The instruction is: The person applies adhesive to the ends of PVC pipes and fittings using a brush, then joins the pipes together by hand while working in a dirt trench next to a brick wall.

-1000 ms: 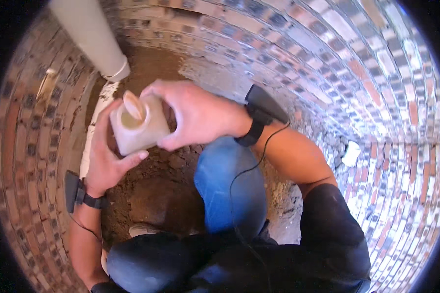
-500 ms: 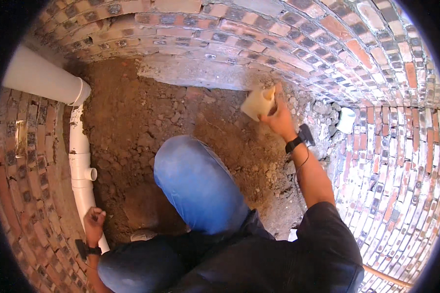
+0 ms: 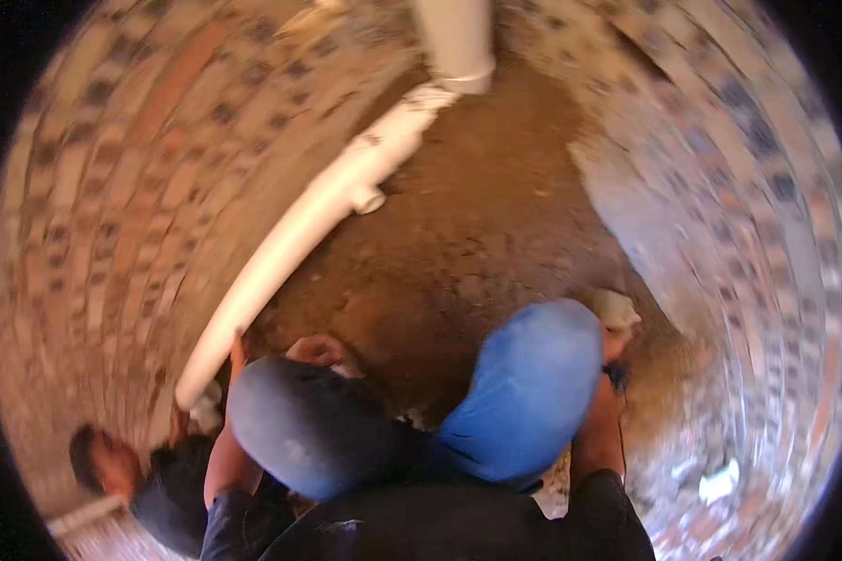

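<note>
My left hand (image 3: 239, 350) is beside the long white pipe (image 3: 290, 241) along the left wall. A stretched finger shows at the pipe's edge; my dark-trousered knee hides most of the hand. To the right, beyond my blue-lit knee, my right hand (image 3: 616, 346) grips a short cream plastic pipe fitting (image 3: 613, 308). The knee partly covers both, and motion blurs them. The long pipe has a short side branch (image 3: 369, 199) and meets a thick white pipe (image 3: 456, 42) at the far end.
Another person (image 3: 164, 486) in dark clothes is at lower left, a hand (image 3: 179, 425) near the long pipe's near end. Brick walls (image 3: 126, 196) curve around brown soil (image 3: 440, 234). A rounded brownish thing (image 3: 318, 350), unclear, lies by my left knee. A white object (image 3: 719, 482) lies at lower right.
My view has swung left, bringing the other person into sight. The fitting, still in my right hand, is now beside my knee. My left hand's finger, curled before, is stretched along the pipe.
</note>
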Tool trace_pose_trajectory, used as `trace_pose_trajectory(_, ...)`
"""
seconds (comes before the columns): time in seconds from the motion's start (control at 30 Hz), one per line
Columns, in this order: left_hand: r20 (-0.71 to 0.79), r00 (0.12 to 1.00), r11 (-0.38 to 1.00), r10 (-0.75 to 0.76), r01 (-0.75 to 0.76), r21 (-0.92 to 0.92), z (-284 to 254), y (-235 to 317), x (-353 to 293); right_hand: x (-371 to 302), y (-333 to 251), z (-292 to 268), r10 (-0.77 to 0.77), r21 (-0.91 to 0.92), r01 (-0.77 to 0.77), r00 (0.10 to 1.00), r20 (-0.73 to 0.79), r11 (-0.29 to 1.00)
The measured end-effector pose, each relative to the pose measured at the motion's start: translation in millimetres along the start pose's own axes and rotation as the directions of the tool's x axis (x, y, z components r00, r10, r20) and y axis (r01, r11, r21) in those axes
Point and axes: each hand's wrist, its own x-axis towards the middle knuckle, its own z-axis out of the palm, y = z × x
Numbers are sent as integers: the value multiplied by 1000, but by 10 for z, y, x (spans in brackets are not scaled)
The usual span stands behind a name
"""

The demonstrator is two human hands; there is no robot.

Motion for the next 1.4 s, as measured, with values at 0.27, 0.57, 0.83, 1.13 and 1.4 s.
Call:
trace_pose_trajectory(0.27, -204, 950, 954, -237, 189, -231, -38, -345, -204, 51, -325, 222, 170, -246, -133, 976, 137, 960)
trace_pose_trajectory(0.57, -573, 820, 956, 13, 158, 247, -247, -508, -128, 20, -811, -145, 13, -132, 68, 846, 533, 989)
trace_pose_trajectory(0.83, -740, 672, 940, 31, 233, 251, -686, -1093, -271, 645, -1949, -179, 59, -79, 39, 366, 929, 996)
trace_pose_trajectory(1.13, -885, 465, 971, 22, 202, 131, -1135, -1673, -768, 332, -4899, 631, -531, 286, 923, -112, 840, 258)
trace_pose_trajectory(1.4, -931, 311, 981, -191, 98, -168, -1327, -2711, -1280, -1434, -5990, 1808, -266, 119, 985, -148, 952, -123)
